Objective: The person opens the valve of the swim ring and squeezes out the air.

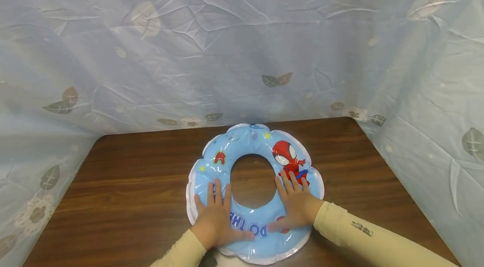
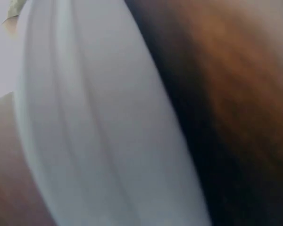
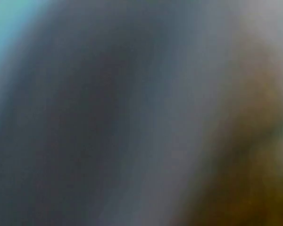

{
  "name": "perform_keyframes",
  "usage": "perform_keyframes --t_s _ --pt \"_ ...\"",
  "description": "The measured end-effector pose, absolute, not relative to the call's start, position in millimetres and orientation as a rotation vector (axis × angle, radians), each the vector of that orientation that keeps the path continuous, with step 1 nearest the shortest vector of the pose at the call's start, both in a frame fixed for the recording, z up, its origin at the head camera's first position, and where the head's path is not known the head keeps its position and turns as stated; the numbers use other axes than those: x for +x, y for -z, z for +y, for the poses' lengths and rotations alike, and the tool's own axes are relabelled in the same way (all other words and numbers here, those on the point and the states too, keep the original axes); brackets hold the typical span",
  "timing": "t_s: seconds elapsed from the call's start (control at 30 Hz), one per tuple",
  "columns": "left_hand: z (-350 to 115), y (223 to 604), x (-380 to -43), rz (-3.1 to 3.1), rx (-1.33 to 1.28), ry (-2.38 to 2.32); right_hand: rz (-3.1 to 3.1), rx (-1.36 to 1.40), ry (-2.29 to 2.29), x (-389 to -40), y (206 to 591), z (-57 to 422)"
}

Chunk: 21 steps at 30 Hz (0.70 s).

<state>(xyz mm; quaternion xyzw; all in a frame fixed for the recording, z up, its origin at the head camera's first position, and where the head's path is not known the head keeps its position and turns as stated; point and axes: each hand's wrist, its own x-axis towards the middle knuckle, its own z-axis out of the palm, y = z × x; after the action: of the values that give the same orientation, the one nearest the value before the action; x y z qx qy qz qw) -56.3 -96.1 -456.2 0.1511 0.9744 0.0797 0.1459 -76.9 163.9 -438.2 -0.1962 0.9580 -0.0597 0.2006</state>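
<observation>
A light blue inflatable swim ring (image 1: 251, 141) with a scalloped white edge lies flat on the wooden table, puffed with air. Printed on it are a red cartoon figure, stars and dark blue letters. My left hand (image 1: 216, 221) rests on the ring's near left part, fingers straight and spread. On the near right part lies my right hand (image 1: 296, 206), its fingers spread too, touching the red figure's lower edge. The left wrist view holds the ring's pale rim (image 2: 108, 113) close up. In the right wrist view everything is too blurred to tell apart.
Dark brown wood of the table (image 1: 132, 183) stretches to both sides of the ring. A pale blue curtain (image 1: 227, 48) with leaf and flower prints hangs behind the table and along its sides. At the near edge, a small dark thing (image 1: 208, 260) shows partly beside the left sleeve.
</observation>
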Motion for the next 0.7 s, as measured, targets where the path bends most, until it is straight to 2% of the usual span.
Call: perform_keyframes --t_s 0.17,0.37,0.53,0.7 --pt "-101 451 -55 2.811 0.471 -0.223 2.669 -0.552 0.176 -74 435 162" --pt "-115 428 -70 2.742 0.501 -0.316 2.603 -0.462 0.297 -92 416 173" --pt "-118 416 -97 2.845 0.667 -0.438 2.79 -0.523 0.392 -113 409 180" --pt "-99 427 -135 3.071 0.81 -0.392 2.914 -0.589 0.431 -137 423 175"
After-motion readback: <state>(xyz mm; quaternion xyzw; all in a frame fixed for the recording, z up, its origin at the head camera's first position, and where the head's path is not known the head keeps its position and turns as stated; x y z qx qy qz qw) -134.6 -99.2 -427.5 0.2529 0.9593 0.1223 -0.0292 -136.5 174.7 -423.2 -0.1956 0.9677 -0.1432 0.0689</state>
